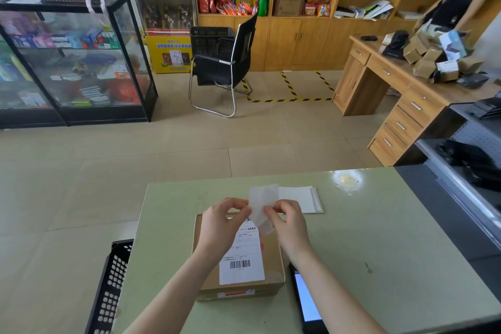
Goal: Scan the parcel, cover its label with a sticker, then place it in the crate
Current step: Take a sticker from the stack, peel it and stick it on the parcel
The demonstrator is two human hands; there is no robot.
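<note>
Parcel, a flat brown box, lies on the pale green bench, near edge, label facing up. The label's far end is hidden behind both hands. Left hand and right hand are raised together above the box, fingertips pinched on a thin white sticker sheet; whether it is peeling from a backing is unclear. Stack of white sheets lies just beyond. Phone sits right of the parcel, screen lit, partly covered by the right forearm. Black crate stands left of the bench, cut off by the frame.
</note>
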